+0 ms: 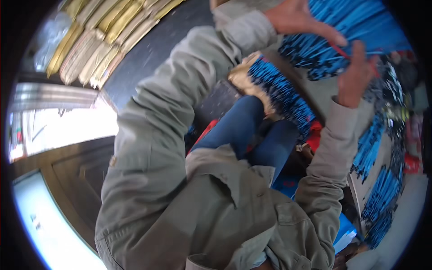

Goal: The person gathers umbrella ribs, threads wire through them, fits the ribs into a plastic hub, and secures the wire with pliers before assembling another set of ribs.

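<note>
Khaki shirt (229,216) fills the view from six o'clock, nearest the camera, its two sleeves reaching up to two bare hands. At one o'clock, at the upper edge, the left hand (294,18) stretches its thumb out to a red band (339,51); its other fingers are partly cut off or blurred, so I cannot tell whether it pinches. Toward two o'clock, the right hand (353,83) has raised fingers touching the band; whether they pinch it or only stretch it, I cannot tell.

Just beyond the hands, at one o'clock, lies the big bundle (355,24) of blue rods with dark ends, the band at its near side. The step in hand looks like banding this bundle; the next move likely calls for keeping the band stretched and clear of loose ends.

Counted: one band, one big bundle, one pile (283,92) by the two knees (249,108), and two more clusters, at three (369,146) and four o'clock (382,193). Single rods, and the tan packs (101,38) at ten to eleven, are too crowded to count
</note>
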Action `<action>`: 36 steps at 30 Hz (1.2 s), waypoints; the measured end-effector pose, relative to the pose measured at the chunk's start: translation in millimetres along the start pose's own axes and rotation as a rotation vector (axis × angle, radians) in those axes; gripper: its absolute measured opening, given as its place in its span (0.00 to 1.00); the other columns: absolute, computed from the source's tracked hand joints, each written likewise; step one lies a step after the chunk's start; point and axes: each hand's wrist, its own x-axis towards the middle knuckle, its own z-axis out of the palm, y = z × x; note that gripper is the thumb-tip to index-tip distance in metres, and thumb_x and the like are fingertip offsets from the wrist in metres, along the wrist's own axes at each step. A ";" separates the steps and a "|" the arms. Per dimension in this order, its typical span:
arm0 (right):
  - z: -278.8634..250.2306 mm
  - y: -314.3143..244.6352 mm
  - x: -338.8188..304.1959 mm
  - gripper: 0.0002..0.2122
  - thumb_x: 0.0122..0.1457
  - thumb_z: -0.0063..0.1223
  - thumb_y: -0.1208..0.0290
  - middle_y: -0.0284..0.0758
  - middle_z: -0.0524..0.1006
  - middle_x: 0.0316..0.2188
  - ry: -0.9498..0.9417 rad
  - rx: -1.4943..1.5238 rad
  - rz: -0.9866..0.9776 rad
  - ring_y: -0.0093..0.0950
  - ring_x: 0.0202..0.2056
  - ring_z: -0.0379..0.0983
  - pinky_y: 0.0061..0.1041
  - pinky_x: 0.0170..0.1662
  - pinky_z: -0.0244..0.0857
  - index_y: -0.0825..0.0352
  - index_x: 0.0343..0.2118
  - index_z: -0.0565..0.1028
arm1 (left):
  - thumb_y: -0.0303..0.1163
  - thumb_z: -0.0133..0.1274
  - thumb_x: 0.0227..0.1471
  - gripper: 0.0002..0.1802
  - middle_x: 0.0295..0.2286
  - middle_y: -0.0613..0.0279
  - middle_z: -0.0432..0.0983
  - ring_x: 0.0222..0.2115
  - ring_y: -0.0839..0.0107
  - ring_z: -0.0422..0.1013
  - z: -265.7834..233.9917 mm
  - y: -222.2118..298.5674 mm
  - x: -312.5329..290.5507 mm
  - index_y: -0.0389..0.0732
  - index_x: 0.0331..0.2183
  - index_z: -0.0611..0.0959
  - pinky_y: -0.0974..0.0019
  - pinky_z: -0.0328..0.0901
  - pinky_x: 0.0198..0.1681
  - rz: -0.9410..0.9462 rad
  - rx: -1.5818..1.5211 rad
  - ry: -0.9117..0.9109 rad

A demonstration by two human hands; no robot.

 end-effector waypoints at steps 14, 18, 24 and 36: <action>135.6 -9.4 -128.1 0.18 0.56 0.48 0.67 0.38 0.72 0.43 -0.784 0.190 0.339 0.26 0.45 0.68 0.22 0.49 0.58 0.72 0.47 0.67 | 0.42 0.64 0.35 0.43 0.38 0.51 0.72 0.38 0.63 0.71 -66.0 192.7 -336.7 0.32 0.50 0.63 0.65 0.65 0.44 -0.740 0.514 0.820; 125.7 6.4 -145.6 0.17 0.61 0.42 0.65 0.39 0.73 0.40 -1.028 0.113 0.688 0.28 0.43 0.70 0.24 0.50 0.58 0.72 0.46 0.69 | 0.47 0.67 0.28 0.46 0.36 0.47 0.71 0.37 0.62 0.70 -44.1 214.8 -456.7 0.23 0.43 0.67 0.65 0.65 0.42 -0.988 0.738 1.251; 136.2 8.7 -168.5 0.16 0.60 0.42 0.64 0.38 0.74 0.36 -1.114 0.131 0.848 0.26 0.39 0.71 0.23 0.46 0.60 0.72 0.44 0.71 | 0.54 0.67 0.21 0.57 0.39 0.42 0.68 0.39 0.59 0.68 -9.3 215.8 -590.8 0.21 0.45 0.64 0.62 0.63 0.42 -1.427 0.917 1.616; 163.0 -5.7 -198.4 0.15 0.60 0.42 0.66 0.38 0.75 0.34 -1.123 0.133 0.880 0.24 0.35 0.72 0.20 0.42 0.63 0.73 0.44 0.70 | 0.57 0.67 0.20 0.53 0.40 0.37 0.68 0.42 0.51 0.67 31.5 158.7 -760.1 0.26 0.40 0.66 0.55 0.61 0.45 -1.752 0.802 1.795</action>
